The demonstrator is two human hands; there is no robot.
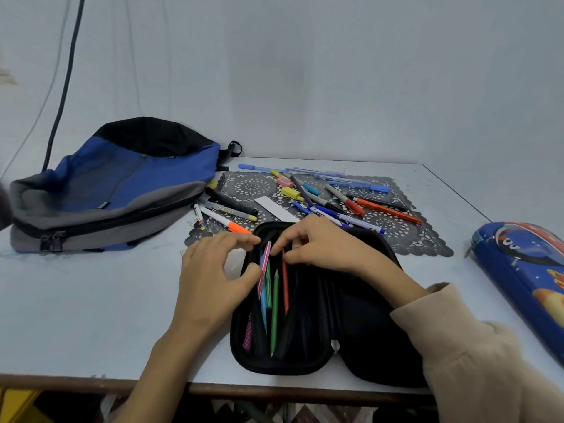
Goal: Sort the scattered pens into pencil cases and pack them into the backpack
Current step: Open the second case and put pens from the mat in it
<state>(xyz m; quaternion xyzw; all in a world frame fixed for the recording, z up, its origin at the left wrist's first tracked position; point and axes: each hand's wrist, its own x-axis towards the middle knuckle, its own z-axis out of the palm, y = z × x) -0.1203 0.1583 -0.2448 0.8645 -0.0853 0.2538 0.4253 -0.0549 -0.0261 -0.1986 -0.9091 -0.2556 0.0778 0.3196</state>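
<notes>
A blue, grey and black fabric backpack (116, 184) lies flat at the left of the pale table (91, 300), its zips closed, well apart from the rest. Right of it, the left hand (210, 276) curls at the near-left rim of the black case (360, 325), thumb and forefinger pinching a pink striped pencil (264, 265) that leans along the case's left pocket. The case is a soft oval shell, unzipped and spread open at the table's near edge; beside the pink pencil it holds a blue one, a green pencil (274, 309) and a red pencil (285, 285), all lying lengthwise. The right hand (320, 245), in a beige sleeve, hovers over the pencils' far ends with fingers curled; whether it grips anything cannot be told. Both hands cover the far rim of the case. Behind it, a dark lace mat (406, 236) carries the scattered pens (351, 196): blue, red and orange barrels crossing one another, an orange-tipped marker (227, 222), a white ruler (276, 209), and pink and yellow erasers. At the far right, a glossy hard blue case (525, 270) with cartoon print lies closed.
</notes>
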